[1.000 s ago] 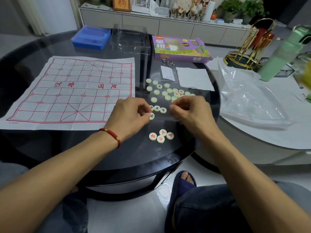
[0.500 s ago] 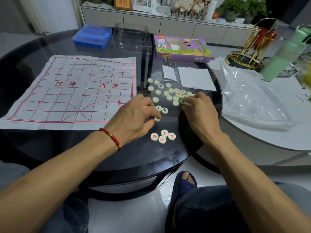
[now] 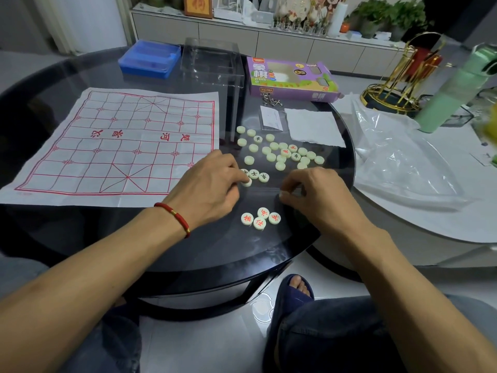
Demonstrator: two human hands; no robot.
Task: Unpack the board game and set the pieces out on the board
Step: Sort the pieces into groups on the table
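Home living room: sideboard (image 3: 269, 41) with potted plants (image 3: 387, 14)

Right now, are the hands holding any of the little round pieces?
The left hand pinches one round piece by its edge. The right hand has curled fingers, but whether they hold a piece cannot be told.

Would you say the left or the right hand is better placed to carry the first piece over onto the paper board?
Probably the left hand: it lies beside the paper board and its fingertips already touch a piece. The right hand is farther from the board.
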